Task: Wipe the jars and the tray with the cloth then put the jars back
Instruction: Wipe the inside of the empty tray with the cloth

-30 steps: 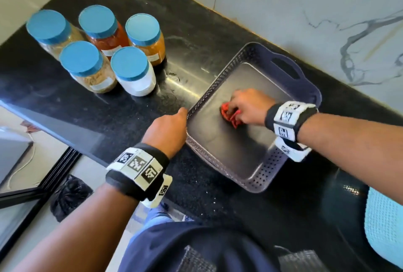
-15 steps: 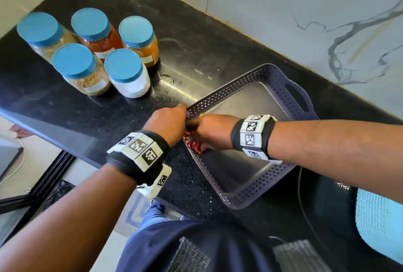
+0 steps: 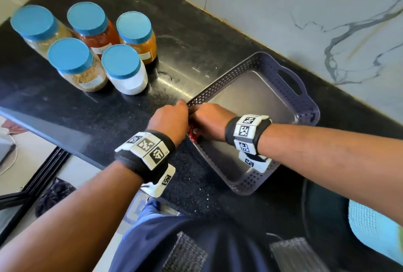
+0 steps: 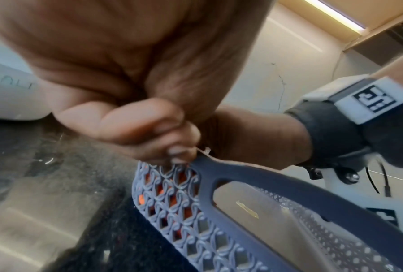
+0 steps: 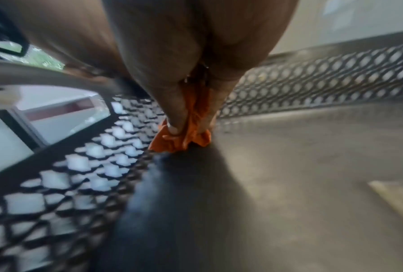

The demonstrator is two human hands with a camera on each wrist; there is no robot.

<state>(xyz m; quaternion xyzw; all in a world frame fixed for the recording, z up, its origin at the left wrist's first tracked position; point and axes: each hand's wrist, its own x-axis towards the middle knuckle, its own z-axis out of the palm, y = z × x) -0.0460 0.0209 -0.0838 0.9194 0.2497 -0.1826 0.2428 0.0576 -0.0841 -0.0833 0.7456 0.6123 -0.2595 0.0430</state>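
Observation:
A purple perforated tray lies slantwise on the black counter. My left hand grips its near-left rim, fingers curled over the lattice wall. My right hand is inside the tray at that same corner and holds a bunched red-orange cloth, pressed down on the tray floor beside the wall; the cloth shows between the fingers. Several jars with blue lids stand together on the counter to the left, away from the tray.
A marble-look wall runs behind the tray. The counter's front edge drops to the floor at lower left. A light blue textured thing sits at the right edge.
My right hand has drawn the cloth from the middle of the tray to its near-left corner, next to my left hand. My left hand keeps its grip on the rim.

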